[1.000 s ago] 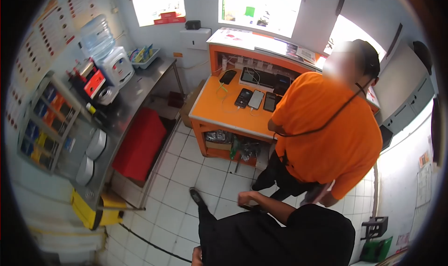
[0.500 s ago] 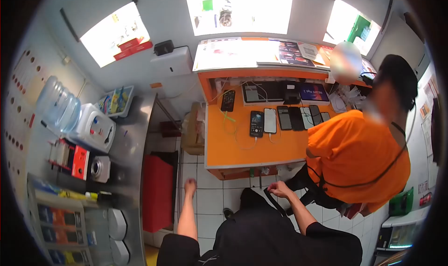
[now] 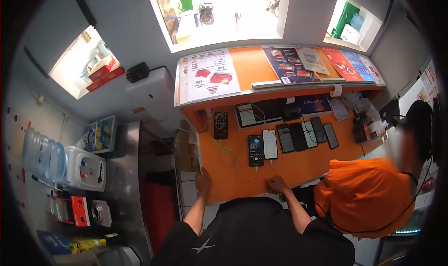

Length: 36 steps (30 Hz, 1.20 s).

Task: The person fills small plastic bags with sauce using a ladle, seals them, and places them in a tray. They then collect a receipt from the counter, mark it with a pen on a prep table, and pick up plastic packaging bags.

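At the left front corner of an orange desk, my left hand touches the edge, a finger stretched along it and nothing seen in its grasp. My right hand rests by the desk's front edge with its fingers curled in; no object shows in it. Two lit phones lie beyond my hands: a dark one and a white one, both with cables plugged in. To their right is a row of several more phones. Another phone lies at the left, near a green cable.
A person in an orange top is close on my right. Menu sheets cover the raised counter. On the left, a steel worktop bears a water dispenser. A red box-like thing stands below. A tablet box lies under the shelf.
I have moved closer to the desk, and both hands have come forward to its edge. My right hand has left the dark strap-like thing it was beside. The person in orange appears lower and further right.
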Tool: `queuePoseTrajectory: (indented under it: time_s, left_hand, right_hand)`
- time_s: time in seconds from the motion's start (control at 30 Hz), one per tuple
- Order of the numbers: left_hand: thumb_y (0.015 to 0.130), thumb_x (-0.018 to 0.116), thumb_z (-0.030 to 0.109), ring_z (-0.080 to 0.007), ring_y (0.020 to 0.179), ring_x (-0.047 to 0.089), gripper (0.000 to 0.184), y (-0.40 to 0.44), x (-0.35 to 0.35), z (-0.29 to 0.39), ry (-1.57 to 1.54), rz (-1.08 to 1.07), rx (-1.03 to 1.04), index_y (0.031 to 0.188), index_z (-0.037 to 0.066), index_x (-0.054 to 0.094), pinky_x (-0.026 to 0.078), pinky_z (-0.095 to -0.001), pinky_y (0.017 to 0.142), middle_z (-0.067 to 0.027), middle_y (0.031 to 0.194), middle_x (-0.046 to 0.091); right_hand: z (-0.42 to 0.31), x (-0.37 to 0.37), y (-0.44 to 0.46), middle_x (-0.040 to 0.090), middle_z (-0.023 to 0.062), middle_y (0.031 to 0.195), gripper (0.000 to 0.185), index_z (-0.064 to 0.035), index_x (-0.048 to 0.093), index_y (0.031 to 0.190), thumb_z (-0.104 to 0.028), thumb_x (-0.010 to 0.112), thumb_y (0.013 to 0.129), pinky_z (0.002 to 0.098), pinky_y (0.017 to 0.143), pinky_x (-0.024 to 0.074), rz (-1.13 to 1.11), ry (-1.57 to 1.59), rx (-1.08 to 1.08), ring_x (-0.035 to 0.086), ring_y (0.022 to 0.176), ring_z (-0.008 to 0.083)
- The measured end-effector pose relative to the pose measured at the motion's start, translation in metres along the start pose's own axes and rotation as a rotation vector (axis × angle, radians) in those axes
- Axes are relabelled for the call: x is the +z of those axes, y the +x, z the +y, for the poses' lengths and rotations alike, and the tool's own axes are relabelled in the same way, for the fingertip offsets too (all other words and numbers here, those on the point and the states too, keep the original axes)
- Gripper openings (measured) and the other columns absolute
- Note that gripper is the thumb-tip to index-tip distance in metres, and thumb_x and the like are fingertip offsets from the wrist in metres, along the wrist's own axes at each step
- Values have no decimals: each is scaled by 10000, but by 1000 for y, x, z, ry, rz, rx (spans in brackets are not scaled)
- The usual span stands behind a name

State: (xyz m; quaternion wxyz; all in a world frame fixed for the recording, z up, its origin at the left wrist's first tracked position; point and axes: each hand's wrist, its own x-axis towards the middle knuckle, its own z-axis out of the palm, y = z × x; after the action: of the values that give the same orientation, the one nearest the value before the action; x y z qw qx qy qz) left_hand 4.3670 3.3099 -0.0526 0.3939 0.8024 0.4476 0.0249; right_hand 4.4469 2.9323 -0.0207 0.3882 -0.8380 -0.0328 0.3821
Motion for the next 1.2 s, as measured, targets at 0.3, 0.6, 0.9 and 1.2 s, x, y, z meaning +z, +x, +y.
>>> queuePoseTrajectory:
  time_s: [0.3,0.6,0.9,1.2]
  left_hand:
    - [1078,383,464,-525,1073,627,616,16,9,-10,-12,67,96,1206,-100,597,489,-554,910,-350,1090,667]
    - [1087,381,467,-482,1081,644,626,18,11,-20,-205,-63,51,1222,-119,555,493,-496,903,-336,1118,663]
    - [1083,441,428,-448,1083,632,626,28,16,-36,-165,-176,112,1159,-190,498,479,-466,914,-364,1116,621]
    - [1091,434,391,-442,943,623,495,57,12,-2,-50,-140,151,985,-89,492,449,-518,815,-289,933,589]
  right_hand:
    - [23,0,27,668,53,635,315,-40,713,824,-312,647,970,309,502,504,-65,106,-43,631,527,139]
    - [-15,-40,1,643,45,633,219,-14,715,856,-224,686,909,262,446,394,-30,115,133,507,471,93]
    - [-5,-60,-5,676,74,644,223,-49,698,802,-226,667,933,255,410,315,-204,397,239,420,430,69]
    - [-38,-74,21,676,43,646,216,-48,705,802,-232,668,908,262,432,348,-336,88,203,472,456,78]
